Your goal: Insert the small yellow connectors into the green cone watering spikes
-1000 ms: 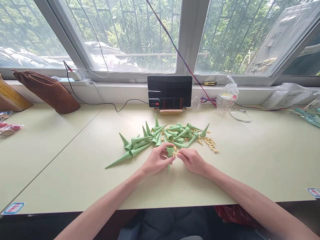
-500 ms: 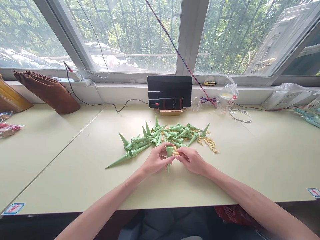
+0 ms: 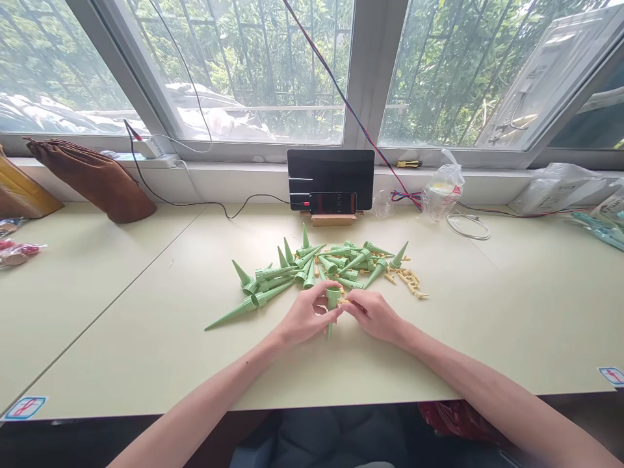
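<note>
left hand (image 3: 307,316): fingers hold green cone (image 3: 333,298), wide end up. yellow piece (image 3: 343,301): at the cone's side, pinched by right hand (image 3: 373,313). apparent step: fitting piece to cone; next move likely calls for steady alignment.

Both forearms (image 3: 209,393) are bare, the left with one small spot (image 3: 247,362), and dark clothing (image 3: 336,435) seemingly covers the lap.

Small workshop imo, table (image 3: 146,351) by the windows (image 3: 253,71) is heaped with green plastic spikes (image 3: 359,259) and yellow fittings (image 3: 411,281)
</note>
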`<state>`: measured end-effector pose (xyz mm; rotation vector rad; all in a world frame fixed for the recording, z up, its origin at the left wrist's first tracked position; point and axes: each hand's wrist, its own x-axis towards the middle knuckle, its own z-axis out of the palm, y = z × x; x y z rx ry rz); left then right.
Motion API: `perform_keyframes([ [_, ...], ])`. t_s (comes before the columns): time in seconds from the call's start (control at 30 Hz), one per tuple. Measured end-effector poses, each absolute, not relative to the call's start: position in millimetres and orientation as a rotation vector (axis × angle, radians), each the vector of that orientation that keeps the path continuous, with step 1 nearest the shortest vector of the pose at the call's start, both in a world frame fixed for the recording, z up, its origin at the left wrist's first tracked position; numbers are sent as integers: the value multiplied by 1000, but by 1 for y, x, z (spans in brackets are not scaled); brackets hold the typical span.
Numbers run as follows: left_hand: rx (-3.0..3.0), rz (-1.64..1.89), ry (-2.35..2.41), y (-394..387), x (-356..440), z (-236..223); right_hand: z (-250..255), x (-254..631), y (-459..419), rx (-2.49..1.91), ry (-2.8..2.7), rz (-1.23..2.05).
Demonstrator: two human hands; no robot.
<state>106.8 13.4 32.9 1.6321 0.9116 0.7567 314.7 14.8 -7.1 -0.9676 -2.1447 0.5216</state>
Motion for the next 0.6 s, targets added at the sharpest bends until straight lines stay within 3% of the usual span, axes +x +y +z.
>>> perform_keyframes([
  [0.6, 1725, 732, 938, 12, 107, 36, -1, 314, 14, -982, -2178, 540],
])
